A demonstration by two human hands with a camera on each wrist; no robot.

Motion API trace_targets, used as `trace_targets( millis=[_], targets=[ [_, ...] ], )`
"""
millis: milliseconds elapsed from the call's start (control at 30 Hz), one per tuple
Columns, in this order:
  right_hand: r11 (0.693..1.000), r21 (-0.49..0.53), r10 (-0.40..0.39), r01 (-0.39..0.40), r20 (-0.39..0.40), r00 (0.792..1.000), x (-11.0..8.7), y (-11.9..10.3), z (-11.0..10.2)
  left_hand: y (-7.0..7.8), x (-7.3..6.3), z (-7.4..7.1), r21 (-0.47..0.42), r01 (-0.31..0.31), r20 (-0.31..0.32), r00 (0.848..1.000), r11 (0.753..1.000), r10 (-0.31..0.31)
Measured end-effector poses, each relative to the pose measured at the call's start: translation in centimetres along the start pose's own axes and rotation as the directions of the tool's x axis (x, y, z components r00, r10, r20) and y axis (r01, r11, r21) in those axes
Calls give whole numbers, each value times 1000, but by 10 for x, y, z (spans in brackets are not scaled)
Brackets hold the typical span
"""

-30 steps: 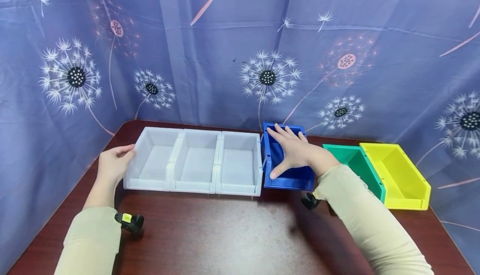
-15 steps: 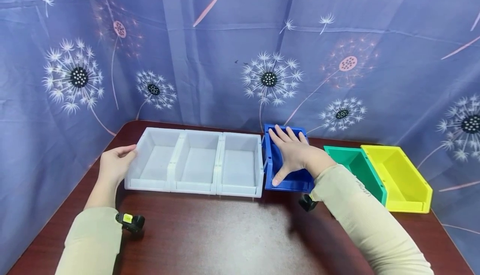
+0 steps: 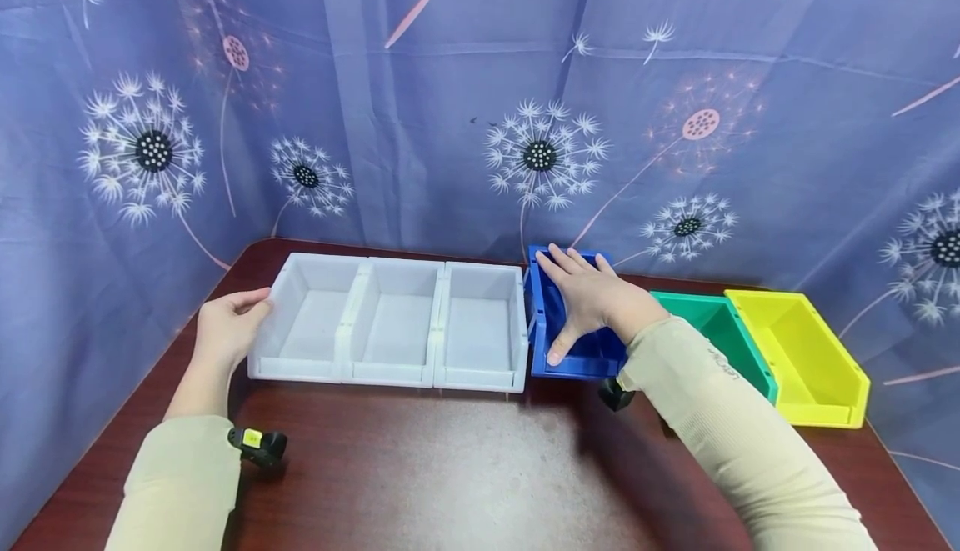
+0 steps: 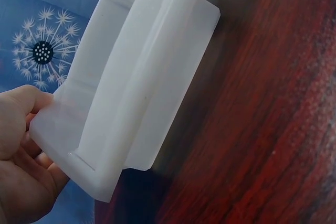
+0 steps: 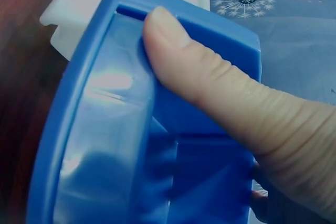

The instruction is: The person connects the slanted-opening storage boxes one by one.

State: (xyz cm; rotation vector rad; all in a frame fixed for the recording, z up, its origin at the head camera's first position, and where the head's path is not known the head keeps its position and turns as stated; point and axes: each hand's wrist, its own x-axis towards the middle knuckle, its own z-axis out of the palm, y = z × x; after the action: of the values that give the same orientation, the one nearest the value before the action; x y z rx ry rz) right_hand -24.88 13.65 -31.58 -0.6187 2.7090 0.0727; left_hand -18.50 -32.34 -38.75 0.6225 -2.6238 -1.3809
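The left hand pinches the left end of a row of three white plastic bins, left of centre; the right hand, fingers spread, lies over a blue plastic bin, right of centre, and is far nearer it. The blue bin's long axis runs front to back, just beside the row.

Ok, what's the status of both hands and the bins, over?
Left hand pinches end white bin. Right hand spread across blue bin. No obstacle seen between blue bin and white row.
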Motion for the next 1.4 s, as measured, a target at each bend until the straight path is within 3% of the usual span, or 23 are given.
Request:
trace_targets(
  millis=[567,1067,1400],
  targets=[
    [994,-74,92,-86,77,993,3,-18,0,3,-3,-5,9,-40,-3,999,999,40],
    [991,-133,37,-28,66,997,6,-11,6,-4,-3,3,35,-48,1,999,998,48],
    [990,-143,26,-19,46,999,17,-7,2,0,0,-3,68,-116,-6,993,991,116]
  ],
)
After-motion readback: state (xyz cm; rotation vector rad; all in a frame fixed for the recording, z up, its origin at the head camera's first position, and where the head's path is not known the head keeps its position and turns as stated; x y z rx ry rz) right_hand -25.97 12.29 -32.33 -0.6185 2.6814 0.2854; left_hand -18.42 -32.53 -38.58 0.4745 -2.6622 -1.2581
